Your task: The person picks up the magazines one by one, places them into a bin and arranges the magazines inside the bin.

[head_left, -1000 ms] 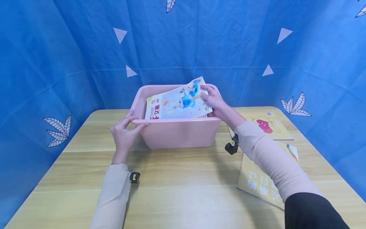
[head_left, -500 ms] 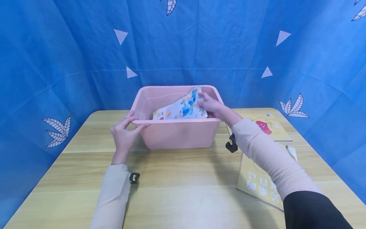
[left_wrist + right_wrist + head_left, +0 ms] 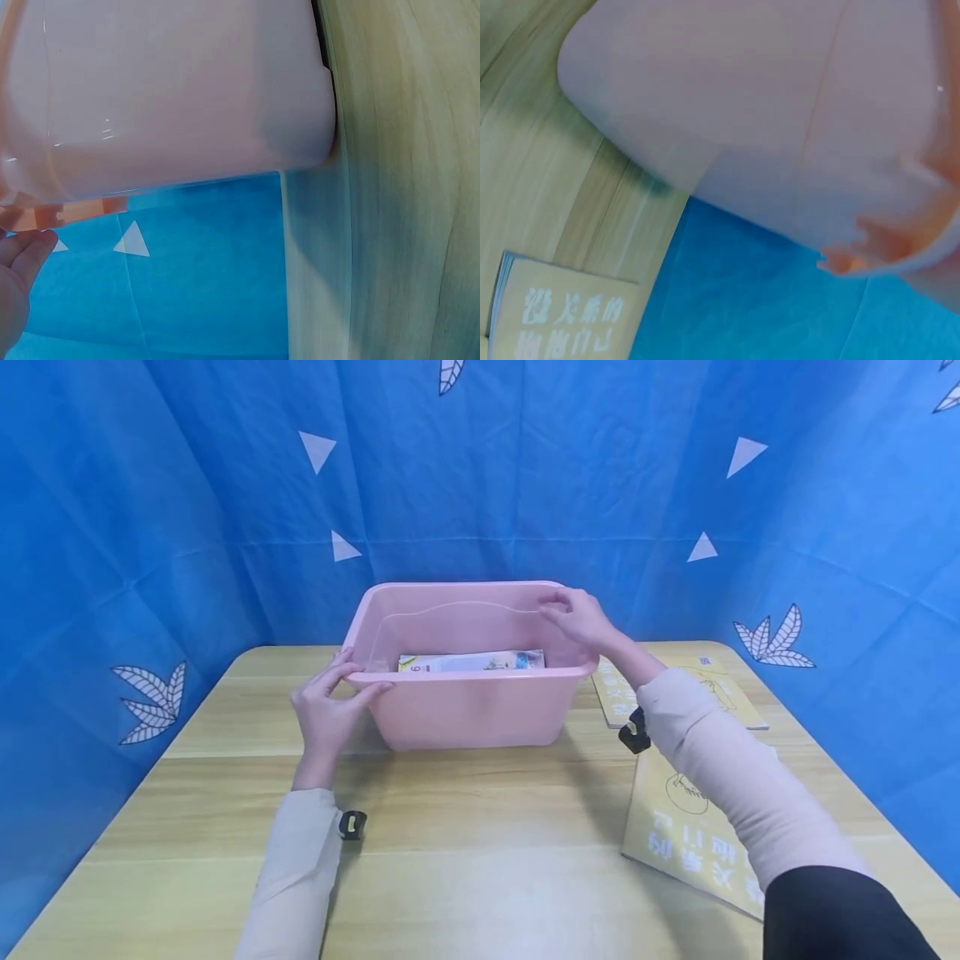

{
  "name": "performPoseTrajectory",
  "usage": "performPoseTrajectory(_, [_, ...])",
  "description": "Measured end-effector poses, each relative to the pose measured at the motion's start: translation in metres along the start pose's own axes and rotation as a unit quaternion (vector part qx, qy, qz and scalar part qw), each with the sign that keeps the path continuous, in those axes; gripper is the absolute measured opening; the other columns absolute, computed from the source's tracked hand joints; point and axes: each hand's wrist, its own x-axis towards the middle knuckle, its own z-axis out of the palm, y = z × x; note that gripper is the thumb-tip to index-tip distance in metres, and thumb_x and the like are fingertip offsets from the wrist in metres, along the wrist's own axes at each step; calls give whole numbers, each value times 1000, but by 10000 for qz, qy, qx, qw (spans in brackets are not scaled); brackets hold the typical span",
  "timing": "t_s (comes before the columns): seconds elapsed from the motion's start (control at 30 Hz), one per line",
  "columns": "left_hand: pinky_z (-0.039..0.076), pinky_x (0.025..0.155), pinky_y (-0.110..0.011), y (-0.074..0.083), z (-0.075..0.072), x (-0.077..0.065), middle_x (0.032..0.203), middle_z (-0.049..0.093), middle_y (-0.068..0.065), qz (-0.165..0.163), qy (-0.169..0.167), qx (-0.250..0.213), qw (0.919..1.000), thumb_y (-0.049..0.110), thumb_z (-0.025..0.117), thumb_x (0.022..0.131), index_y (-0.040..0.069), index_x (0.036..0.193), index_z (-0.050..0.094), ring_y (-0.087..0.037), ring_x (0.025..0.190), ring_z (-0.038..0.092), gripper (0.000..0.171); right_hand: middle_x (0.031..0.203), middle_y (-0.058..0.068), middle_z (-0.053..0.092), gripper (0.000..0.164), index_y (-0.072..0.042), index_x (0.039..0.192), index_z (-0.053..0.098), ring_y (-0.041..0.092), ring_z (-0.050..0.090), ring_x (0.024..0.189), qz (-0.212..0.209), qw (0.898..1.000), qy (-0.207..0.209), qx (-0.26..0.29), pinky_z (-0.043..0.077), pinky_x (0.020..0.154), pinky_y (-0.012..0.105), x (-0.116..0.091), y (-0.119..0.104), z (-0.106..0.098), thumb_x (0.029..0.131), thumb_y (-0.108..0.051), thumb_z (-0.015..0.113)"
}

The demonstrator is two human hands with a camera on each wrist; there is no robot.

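Note:
A pink plastic storage bin (image 3: 465,714) stands near the back of the table. At its front left corner my left hand (image 3: 326,706) holds the rim, the thumb along the front edge. Inside the bin lies a magazine (image 3: 468,662) with a pale, colourful cover; only a strip of it shows above the front rim. My right hand (image 3: 581,620) is over the bin's right side, fingers loosely bent with nothing between them. In the right wrist view the bin's outer wall (image 3: 727,97) fills most of the picture.
Two yellow books lie on the table to the right: the nearer book (image 3: 690,814) is partly under my right forearm in view, the farther book (image 3: 723,681) beside the bin. A blue cloth (image 3: 450,468) hangs behind the wooden table (image 3: 480,860).
The magazine has gone down into the bin, and my right hand has let go of it and moved right toward the rim. My left hand has stayed on the rim.

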Motion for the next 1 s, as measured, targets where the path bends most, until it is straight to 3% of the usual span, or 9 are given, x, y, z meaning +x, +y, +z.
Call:
performPoseTrajectory(0.27, [42, 90, -29, 6, 0, 2, 104, 62, -15, 48, -4, 206, 9998, 13, 84, 59, -3, 78, 68, -26, 104, 56, 30, 121, 21, 51, 33, 4, 119, 51, 34, 51, 99, -53, 9988, 480, -117, 43, 83, 44, -14, 23, -21, 92, -15, 50])
performPoseTrajectory(0.53, [41, 91, -30, 5, 0, 1, 103, 63, -16, 11, 15, 198, 9998, 12, 84, 57, -4, 81, 68, -26, 104, 56, 33, 119, 25, 51, 32, 7, 118, 49, 37, 46, 110, -25, 9955, 711, -622, 37, 92, 48, -32, 54, -34, 92, -12, 49])
performPoseTrajectory(0.83, [44, 87, -32, 1, 2, 0, 102, 62, -20, 99, 120, 227, 9996, 4, 85, 53, -5, 77, 68, -33, 101, 56, 32, 113, 29, 52, 28, 10, 113, 50, 42, 47, 105, 81, 9898, 776, -1192, 37, 89, 51, -48, 88, -42, 91, -7, 48])
performPoseTrajectory(1.0, [45, 86, -32, 1, 2, -1, 103, 62, -18, 94, 105, 248, 9996, 6, 85, 54, -4, 77, 68, -32, 101, 56, 31, 110, 29, 54, 27, 10, 110, 53, 42, 49, 102, 187, 9885, 914, -1192, 37, 87, 52, -58, 108, -49, 92, -10, 46])
